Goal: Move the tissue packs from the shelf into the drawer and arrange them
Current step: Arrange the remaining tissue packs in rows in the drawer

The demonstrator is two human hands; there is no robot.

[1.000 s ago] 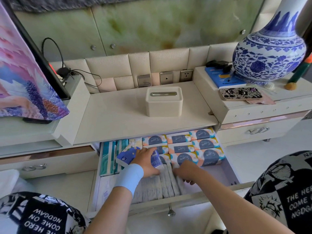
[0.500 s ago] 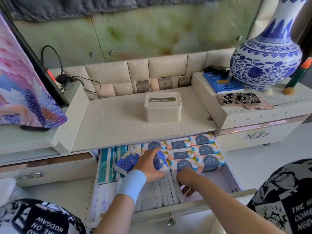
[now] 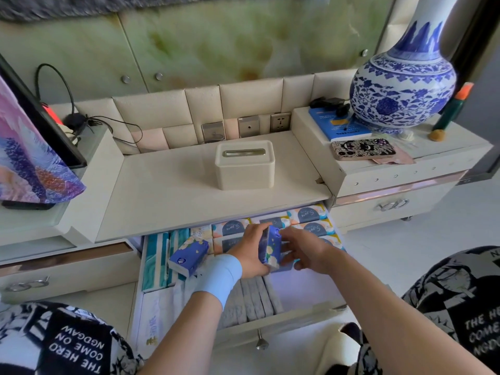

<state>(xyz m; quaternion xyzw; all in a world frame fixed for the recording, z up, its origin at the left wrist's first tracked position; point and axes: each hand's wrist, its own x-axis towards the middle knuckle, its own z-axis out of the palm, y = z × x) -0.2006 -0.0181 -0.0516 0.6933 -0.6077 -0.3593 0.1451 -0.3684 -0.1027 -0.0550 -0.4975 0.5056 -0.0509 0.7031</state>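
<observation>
1. I have the blue tissue pack (image 3: 270, 249) clamped between both hands above the middle of the drawer (image 3: 284, 319). My left hand (image 3: 250, 251) wraps its left face with curled fingers, and my right hand (image 3: 304, 249) pinches its right face.
2. The pack stands on edge, narrow side up. Its long axis runs from the drawer's front edge toward the back or upward; from this view I cannot tell which.
3. I judge the open slot lies just below the fingers, between the orange-and-navy packs (image 3: 308, 215) along the back edge and the grey flat packs (image 3: 257, 296) by the front edge.
4. A second blue pack (image 3: 189, 255) lies tilted on the teal packs (image 3: 157, 261) at the left edge, nearer my left hand.
5. The wrappers look like glossy soft film over squashy rectangular blocks.
</observation>
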